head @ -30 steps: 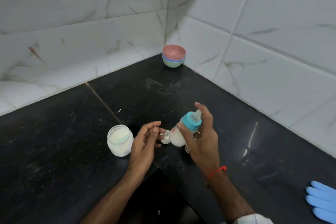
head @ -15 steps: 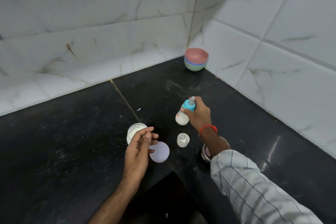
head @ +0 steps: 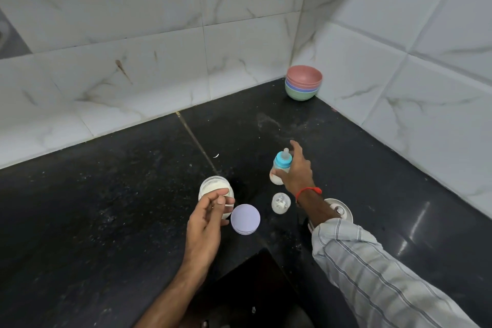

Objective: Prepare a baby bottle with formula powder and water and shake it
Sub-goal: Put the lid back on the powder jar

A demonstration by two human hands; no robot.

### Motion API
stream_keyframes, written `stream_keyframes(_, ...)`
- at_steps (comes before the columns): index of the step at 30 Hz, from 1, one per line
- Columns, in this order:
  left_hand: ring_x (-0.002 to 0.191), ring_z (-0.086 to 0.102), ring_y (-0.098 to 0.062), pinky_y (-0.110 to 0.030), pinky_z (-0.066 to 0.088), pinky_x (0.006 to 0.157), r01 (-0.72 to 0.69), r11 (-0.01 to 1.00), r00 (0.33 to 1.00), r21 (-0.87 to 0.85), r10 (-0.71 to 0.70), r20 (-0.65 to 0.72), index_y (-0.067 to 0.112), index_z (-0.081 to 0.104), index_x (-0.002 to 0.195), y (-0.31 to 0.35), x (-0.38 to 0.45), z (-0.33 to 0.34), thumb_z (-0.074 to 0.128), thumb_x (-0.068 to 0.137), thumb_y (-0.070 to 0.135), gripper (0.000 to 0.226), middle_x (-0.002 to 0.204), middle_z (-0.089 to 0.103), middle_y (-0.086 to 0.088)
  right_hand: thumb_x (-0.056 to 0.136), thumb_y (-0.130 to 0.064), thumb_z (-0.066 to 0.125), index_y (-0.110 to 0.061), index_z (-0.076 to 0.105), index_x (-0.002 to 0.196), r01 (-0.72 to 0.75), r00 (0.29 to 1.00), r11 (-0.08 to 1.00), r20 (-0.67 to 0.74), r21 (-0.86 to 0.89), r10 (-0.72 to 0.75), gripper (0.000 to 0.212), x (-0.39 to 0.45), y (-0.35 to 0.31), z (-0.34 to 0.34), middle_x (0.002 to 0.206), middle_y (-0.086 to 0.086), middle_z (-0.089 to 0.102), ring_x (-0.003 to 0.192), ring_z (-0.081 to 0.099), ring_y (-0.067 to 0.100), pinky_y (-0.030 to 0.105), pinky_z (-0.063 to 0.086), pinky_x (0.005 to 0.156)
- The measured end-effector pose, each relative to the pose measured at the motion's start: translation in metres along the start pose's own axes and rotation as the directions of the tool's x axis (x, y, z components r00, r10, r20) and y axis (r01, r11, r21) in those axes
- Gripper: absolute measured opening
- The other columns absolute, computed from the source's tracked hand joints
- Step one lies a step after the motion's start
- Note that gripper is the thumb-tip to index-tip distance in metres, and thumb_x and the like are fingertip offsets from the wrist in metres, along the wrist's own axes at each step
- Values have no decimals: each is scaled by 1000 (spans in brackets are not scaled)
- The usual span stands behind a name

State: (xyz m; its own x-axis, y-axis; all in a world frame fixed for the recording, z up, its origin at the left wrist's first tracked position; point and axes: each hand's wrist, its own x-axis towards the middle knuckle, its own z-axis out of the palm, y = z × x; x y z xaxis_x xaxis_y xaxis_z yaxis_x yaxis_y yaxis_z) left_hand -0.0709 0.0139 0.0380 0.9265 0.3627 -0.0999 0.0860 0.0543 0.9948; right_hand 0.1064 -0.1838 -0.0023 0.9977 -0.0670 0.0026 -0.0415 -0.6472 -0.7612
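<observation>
A stack of small plastic bowls (head: 304, 82) — pink on top, then blue, green at the bottom — sits in the far corner of the black speckled stone worktop (head: 106, 208), close against the white marble-veined wall tiles (head: 149, 66). A pale seam runs across the worktop, and a tiny white scrap (head: 216, 155) lies just beside it.

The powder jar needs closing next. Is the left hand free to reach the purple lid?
Probably yes: the left hand holds nothing and hovers right beside the purple lid, which lies uncovered on the counter by the jar.
</observation>
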Motion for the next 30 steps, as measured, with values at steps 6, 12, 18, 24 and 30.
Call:
stream_keyframes(6,97,72,-12,-40,58,85,-9,1000,1000,6,9,-6,24,69,115,-7,2,-2,52,104,22,20,104,76,4,96,-19,68,-20,36,154,233,907,966,-384,112,-174,67,-48,-17,-24,151,4,49,138,41,24,49,40,115)
stream_keyframes(12,109,67,-12,-45,51,100,-108,994,985,-12,105,-139,26,60,128,-17,7,-6,56,103,17,27,110,74,0,97,5,56,-14,59,131,359,869,915,-424,186,-255,39,-111,-8,-19,114,1,62,103,62,16,35,52,89)
stream_keyframes(18,100,58,-4,-14,44,92,-174,985,969,14,174,-176,27,49,140,-20,10,-7,59,100,9,44,108,64,-5,95,-10,63,-19,54,143,263,960,962,80,71,-268,49,-142,17,35,130,1,60,109,55,5,41,50,103)
stream_keyframes(24,100,55,-18,-26,45,94,-186,981,974,61,193,-123,33,48,140,-30,2,-7,63,93,17,52,117,60,-6,90,-54,67,-27,14,163,197,948,925,302,-325,-96,94,-143,10,63,165,1,21,144,27,28,44,31,115)
stream_keyframes(30,106,55,-31,-24,45,89,-156,986,978,65,163,-128,35,49,139,-32,1,-17,64,97,10,51,119,60,-4,94,-56,58,-33,11,162,247,940,855,326,-456,-98,86,-140,13,74,162,-1,28,133,37,29,43,33,105)
